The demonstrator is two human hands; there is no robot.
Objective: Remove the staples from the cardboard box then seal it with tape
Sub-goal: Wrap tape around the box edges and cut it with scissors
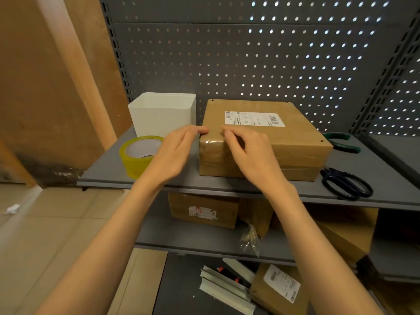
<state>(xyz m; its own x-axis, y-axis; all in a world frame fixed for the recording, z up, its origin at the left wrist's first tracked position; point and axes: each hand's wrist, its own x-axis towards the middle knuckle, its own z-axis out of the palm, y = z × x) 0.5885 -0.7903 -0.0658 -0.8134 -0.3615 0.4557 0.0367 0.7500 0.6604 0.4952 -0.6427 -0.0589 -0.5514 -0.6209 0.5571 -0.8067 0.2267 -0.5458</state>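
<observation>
Cardboard box (266, 142) sits flat on the grey shelf (375, 176), label side up, long axis running left to right across my view, its near-left corner pointing at me. Both hands are on that corner. Left hand (175, 153) comes in from the left, fingers mostly straight, tips touching the box's left top edge; I see nothing pinched, so I read it as pressing rather than gripping. Right hand (247, 153) lies over the top near the corner, fingers loosely curled down onto a shiny strip of clear tape (213, 143) that wraps the corner; whether the tips pinch the tape end or only rub it flat I can't tell. The relation that matters: the taped corner is right under both sets of fingertips, no reach needed, and the rest of the seam runs away to the right along the box's long axis, so I judge the right hand is better placed to smooth onward. Tape roll (139, 155) stands just left of the left wrist, nearer the left hand. Scissors (347, 183) and green-handled pliers (343, 143) lie right of the box, nearer the right hand. No staples visible from here; small dark holes dot the top edges.
</observation>
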